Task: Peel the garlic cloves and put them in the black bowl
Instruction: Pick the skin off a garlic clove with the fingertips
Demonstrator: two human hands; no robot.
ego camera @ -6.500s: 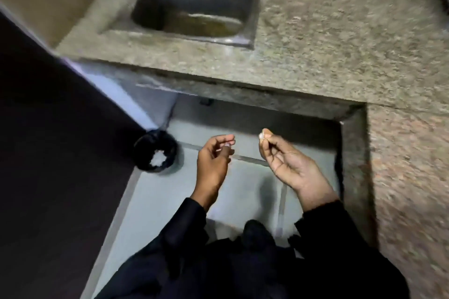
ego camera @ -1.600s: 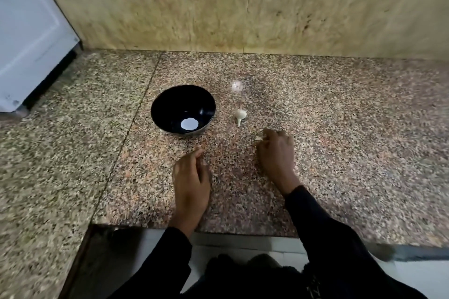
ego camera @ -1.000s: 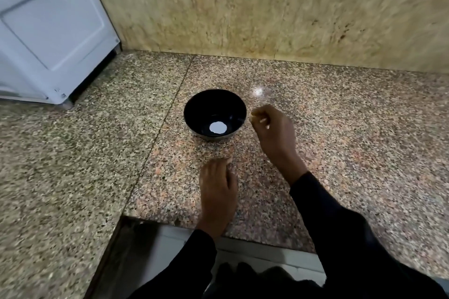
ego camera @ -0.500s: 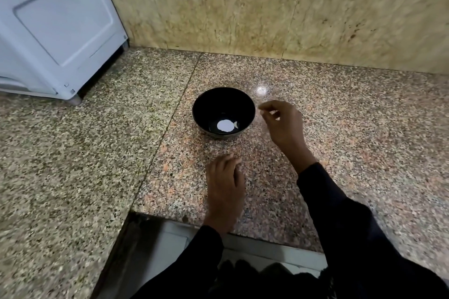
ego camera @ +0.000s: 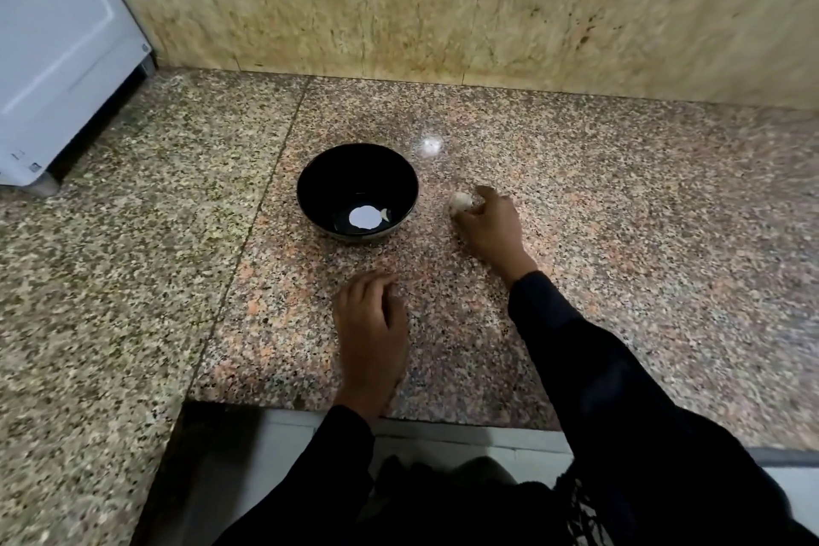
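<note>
On the speckled pink-and-grey granite counter (ego camera: 598,199), we are seeing a round glossy black bowl (ego camera: 319,195) standing a little way out from the mottled beige stone wall (ego camera: 399,0). Inside it, a small pale peeled garlic clove (ego camera: 386,214) is lying on the bottom, just beside a bright white reflection. To the right of the bowl, near it but apart from it, the off-white garlic bulb (ego camera: 461,201) is sitting on the counter, and the right hand (ego camera: 492,228) is closing around it, with fingers and thumb curling onto its right side and touching it. Whether the bulb is lifted off the stone we cannot tell. The left hand (ego camera: 370,324) is resting palm down on the counter in front of the bowl, its fingers loosely bent and holding nothing. Both arms are wearing black sleeves (ego camera: 620,390). At the far left, we are seeing a white panelled appliance (ego camera: 57,49) standing against the wall.
</note>
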